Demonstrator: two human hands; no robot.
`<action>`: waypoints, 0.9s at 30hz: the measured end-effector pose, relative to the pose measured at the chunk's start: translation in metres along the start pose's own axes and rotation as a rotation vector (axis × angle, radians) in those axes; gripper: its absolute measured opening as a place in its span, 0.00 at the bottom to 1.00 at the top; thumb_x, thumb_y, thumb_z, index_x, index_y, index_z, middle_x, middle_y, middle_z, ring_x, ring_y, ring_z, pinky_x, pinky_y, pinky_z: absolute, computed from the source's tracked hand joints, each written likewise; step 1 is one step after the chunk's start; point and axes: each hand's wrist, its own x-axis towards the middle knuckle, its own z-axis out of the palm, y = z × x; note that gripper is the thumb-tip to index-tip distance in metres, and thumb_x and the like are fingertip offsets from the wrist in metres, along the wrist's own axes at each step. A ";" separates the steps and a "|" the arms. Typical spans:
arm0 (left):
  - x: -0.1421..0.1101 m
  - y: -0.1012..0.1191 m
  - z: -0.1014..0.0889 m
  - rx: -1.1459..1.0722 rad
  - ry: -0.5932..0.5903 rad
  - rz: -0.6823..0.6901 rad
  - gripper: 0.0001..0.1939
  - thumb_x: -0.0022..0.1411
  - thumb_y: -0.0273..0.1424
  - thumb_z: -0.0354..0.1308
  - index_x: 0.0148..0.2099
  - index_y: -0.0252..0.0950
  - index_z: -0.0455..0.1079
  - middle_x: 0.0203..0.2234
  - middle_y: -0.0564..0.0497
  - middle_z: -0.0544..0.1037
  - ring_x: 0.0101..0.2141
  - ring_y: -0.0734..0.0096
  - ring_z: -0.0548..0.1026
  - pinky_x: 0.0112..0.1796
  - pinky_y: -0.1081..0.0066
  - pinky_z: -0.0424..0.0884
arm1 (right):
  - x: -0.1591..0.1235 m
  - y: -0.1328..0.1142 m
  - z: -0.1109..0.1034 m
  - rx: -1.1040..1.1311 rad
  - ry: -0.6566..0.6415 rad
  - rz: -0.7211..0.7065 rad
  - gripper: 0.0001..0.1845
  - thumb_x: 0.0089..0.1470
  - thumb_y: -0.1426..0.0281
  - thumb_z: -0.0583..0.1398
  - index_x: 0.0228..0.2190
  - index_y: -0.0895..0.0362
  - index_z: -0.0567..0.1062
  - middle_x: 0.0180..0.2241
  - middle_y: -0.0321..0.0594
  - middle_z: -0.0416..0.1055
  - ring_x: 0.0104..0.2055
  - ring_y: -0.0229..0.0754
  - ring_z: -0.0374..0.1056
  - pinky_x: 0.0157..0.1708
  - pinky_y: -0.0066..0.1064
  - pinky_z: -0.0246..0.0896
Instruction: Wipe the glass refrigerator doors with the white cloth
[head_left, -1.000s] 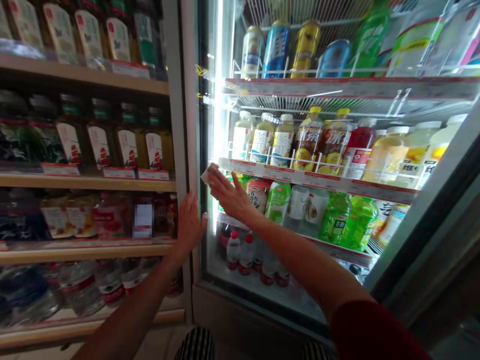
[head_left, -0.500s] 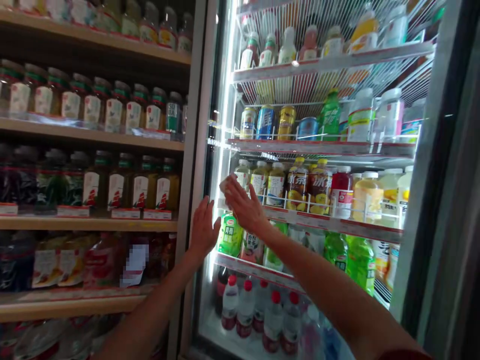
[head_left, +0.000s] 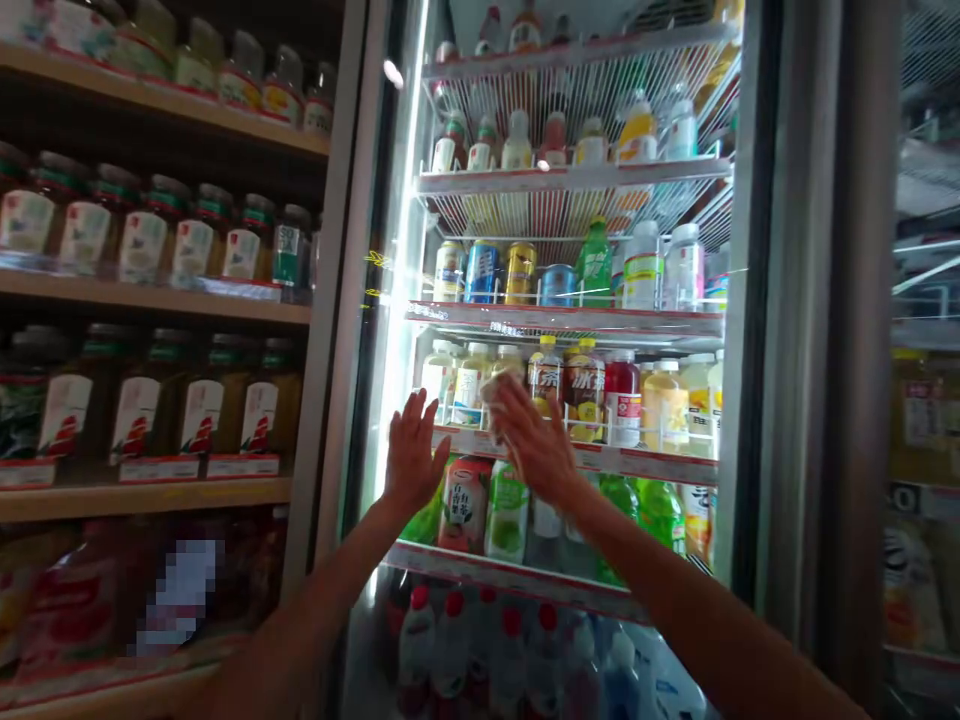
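Note:
My left hand [head_left: 411, 458] is open, fingers spread, palm flat against the glass door [head_left: 675, 600] of a lit drinks fridge, near its left edge. My right hand [head_left: 534, 442] presses a small white cloth [head_left: 496, 386] against the same glass, level with the shelf of tea and juice bottles [head_left: 582, 384]. Behind the hands stand a red-labelled bottle [head_left: 463, 505] and a green-labelled bottle [head_left: 507, 510]. Both forearms reach up from the bottom of the view.
Inside the fridge are several wire shelves with cans [head_left: 482, 272], bottles, and red-capped water bottles [head_left: 450, 650] at the bottom. To the left, wooden shelves [head_left: 150, 495] carry rows of jars and bottles. A dark door frame [head_left: 810, 400] stands on the right.
The view has risen, showing more upper shelves. Both hands have shifted right across the glass; my right hand with the cloth moved from the fridge's left edge toward the middle bottles.

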 end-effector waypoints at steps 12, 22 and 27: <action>0.025 0.059 0.033 -0.063 0.022 0.140 0.30 0.62 0.34 0.46 0.64 0.36 0.43 0.62 0.43 0.50 0.62 0.61 0.45 0.59 0.55 0.43 | -0.039 0.049 -0.033 -0.194 0.119 0.354 0.23 0.57 0.71 0.47 0.53 0.56 0.62 0.61 0.47 0.52 0.63 0.47 0.46 0.59 0.53 0.38; 0.025 0.068 0.039 -0.081 0.092 0.074 0.33 0.62 0.34 0.47 0.65 0.38 0.38 0.63 0.43 0.47 0.62 0.59 0.44 0.60 0.52 0.41 | -0.062 0.091 -0.055 -0.265 0.278 0.692 0.24 0.56 0.70 0.47 0.54 0.61 0.62 0.61 0.55 0.47 0.63 0.54 0.45 0.55 0.58 0.44; 0.024 0.067 0.036 -0.096 0.061 0.065 0.32 0.61 0.33 0.47 0.65 0.39 0.40 0.63 0.44 0.48 0.62 0.59 0.45 0.59 0.52 0.42 | -0.045 0.061 -0.042 -0.128 0.071 0.250 0.25 0.56 0.72 0.48 0.55 0.52 0.59 0.61 0.42 0.51 0.64 0.45 0.45 0.60 0.53 0.36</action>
